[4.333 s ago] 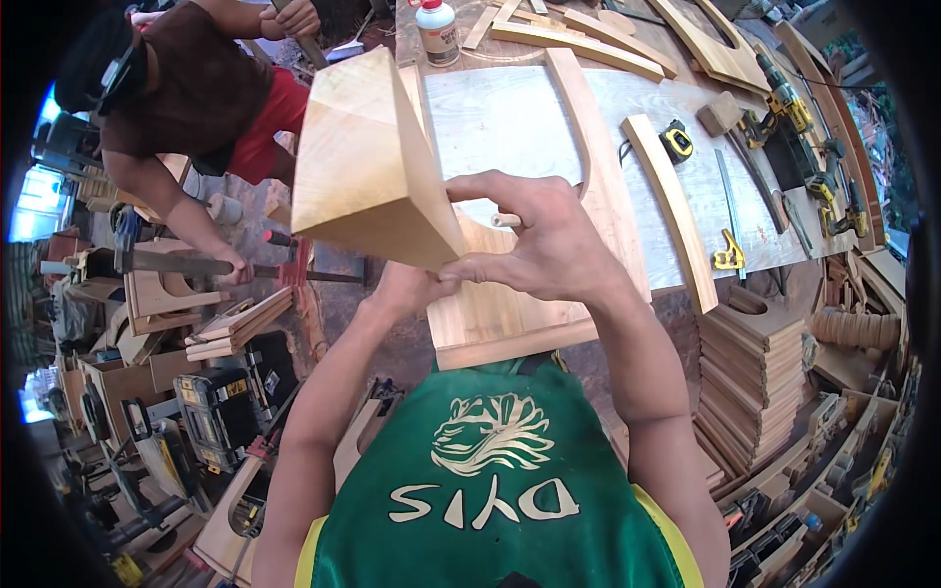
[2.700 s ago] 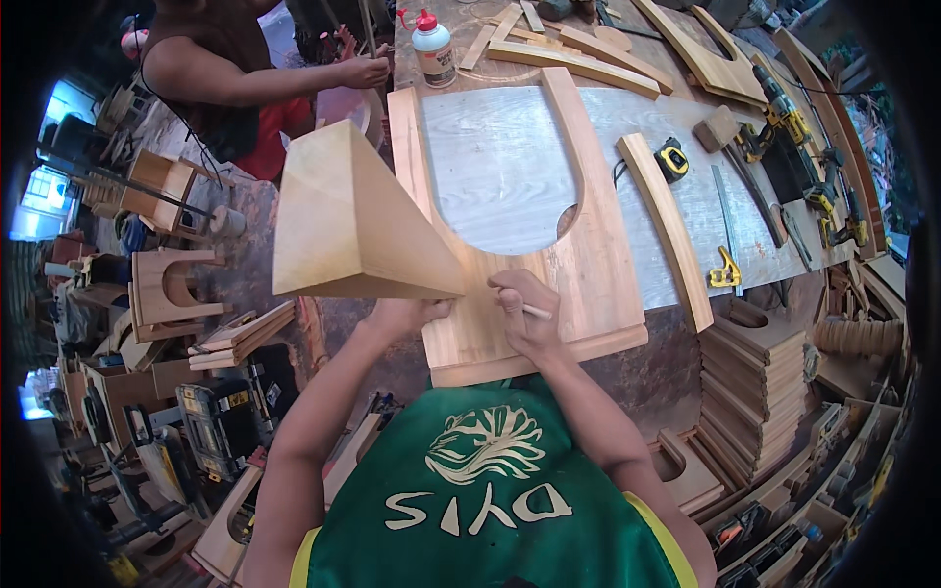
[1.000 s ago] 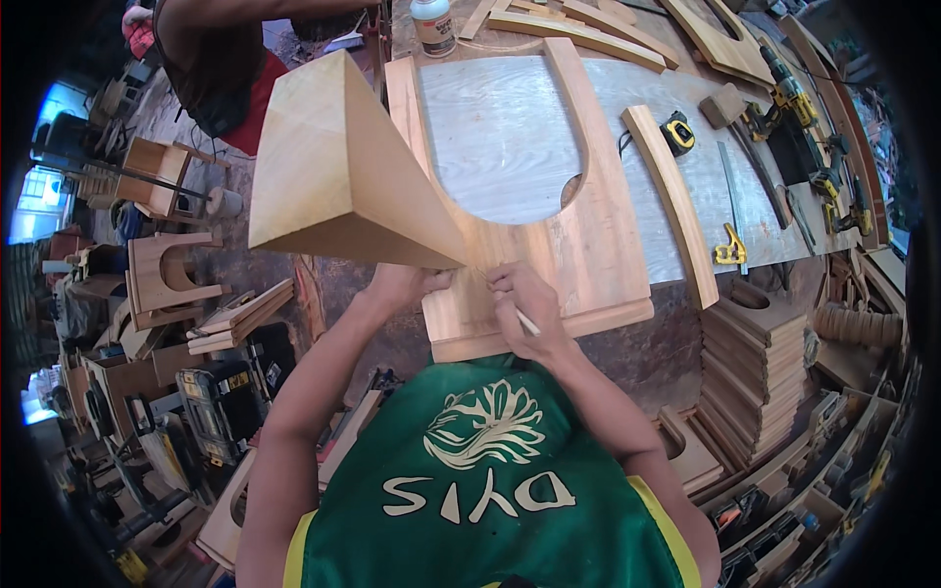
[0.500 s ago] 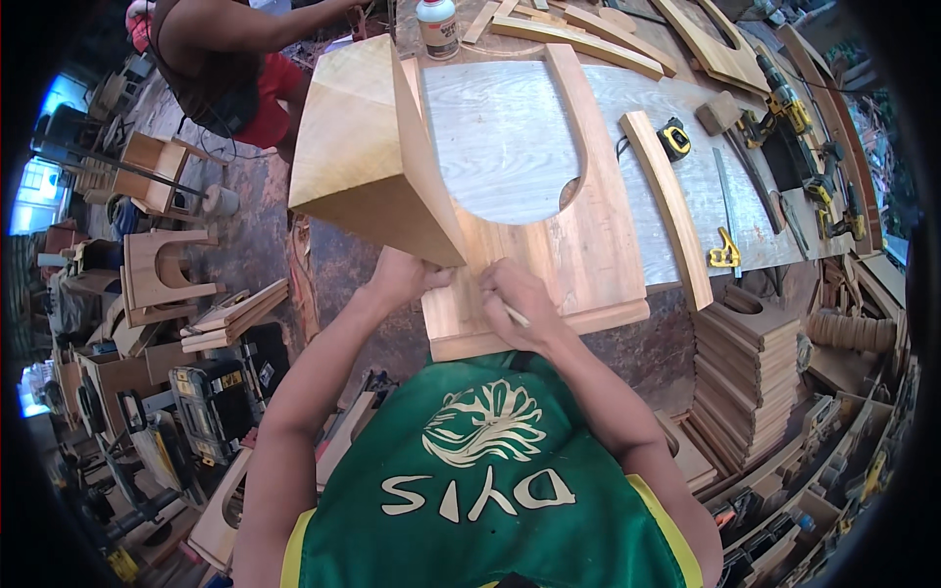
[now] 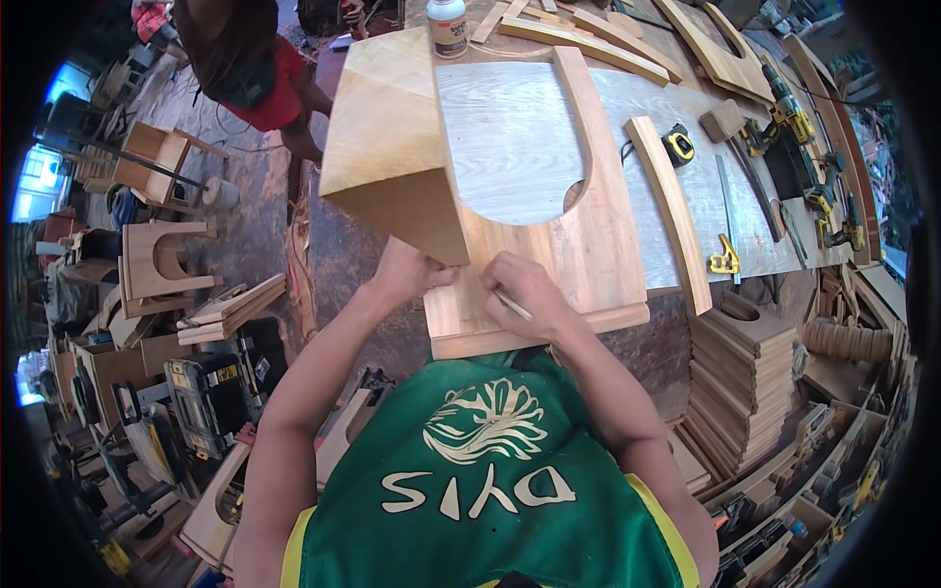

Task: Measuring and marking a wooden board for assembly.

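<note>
A tall, squared wooden block (image 5: 384,118) stands at the left edge of a wooden board (image 5: 598,245) that has a deep U-shaped cutout. My left hand (image 5: 414,274) is closed round the block's lower corner, with some fingers hidden by the wood. Just right of that corner, my right hand (image 5: 526,299) rests on the board's near part. A thin, pale pencil (image 5: 514,305) sticks out of its closed fingers; the tip is hidden by the hand. Along the board's near edge runs a wooden strip (image 5: 490,342).
Right of the board lie a curved wooden slat (image 5: 669,216), a tape measure (image 5: 677,145), a yellow-handled square (image 5: 725,257), a mallet (image 5: 722,120) and drills (image 5: 790,113). A white bottle (image 5: 448,27) stands at the far edge. Stacked boards (image 5: 743,382) rise at right. Another person (image 5: 257,69) stands far left.
The block's upper part now appears farther right, while its lower corner stays nearly in place. My right hand has curled slightly over the pencil. The other person has shifted right.
</note>
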The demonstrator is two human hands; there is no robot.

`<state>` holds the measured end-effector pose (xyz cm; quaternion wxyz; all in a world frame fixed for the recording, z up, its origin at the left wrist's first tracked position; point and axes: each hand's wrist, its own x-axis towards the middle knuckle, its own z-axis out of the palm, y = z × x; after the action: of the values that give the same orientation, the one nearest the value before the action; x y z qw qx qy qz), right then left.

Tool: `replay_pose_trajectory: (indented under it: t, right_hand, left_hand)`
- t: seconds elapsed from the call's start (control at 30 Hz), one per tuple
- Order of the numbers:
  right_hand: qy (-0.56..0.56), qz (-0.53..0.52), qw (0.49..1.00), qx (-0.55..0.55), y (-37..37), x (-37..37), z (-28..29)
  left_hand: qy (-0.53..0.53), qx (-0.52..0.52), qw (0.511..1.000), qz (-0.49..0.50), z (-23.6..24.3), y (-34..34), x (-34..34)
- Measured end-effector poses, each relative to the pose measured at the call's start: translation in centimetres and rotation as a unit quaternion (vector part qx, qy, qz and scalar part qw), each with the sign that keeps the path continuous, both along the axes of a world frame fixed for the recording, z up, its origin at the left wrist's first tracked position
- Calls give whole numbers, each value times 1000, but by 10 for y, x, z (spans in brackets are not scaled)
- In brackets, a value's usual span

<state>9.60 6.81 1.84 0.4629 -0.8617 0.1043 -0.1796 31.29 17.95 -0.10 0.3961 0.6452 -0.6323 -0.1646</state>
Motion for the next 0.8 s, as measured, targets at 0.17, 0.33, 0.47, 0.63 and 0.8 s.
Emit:
replay_pose_trajectory:
  t: [0.17,0.33,0.47,0.63,0.8]
  right_hand:
    - [-45,-75,995,51,6,-49,48]
    - [6,-191,979,69,20,-49,61]
    - [-78,-189,979,-19,26,7,69]
    - [-131,-205,969,-29,29,60,46]
    - [-73,-131,950,275,16,60,55]
  left_hand:
    - [-38,90,995,17,-12,2,5]
    - [-7,75,997,6,-22,3,7]
    - [-10,58,998,28,-18,4,3]
    - [-36,51,998,28,-15,8,2]
    - [5,33,996,78,-5,27,-2]
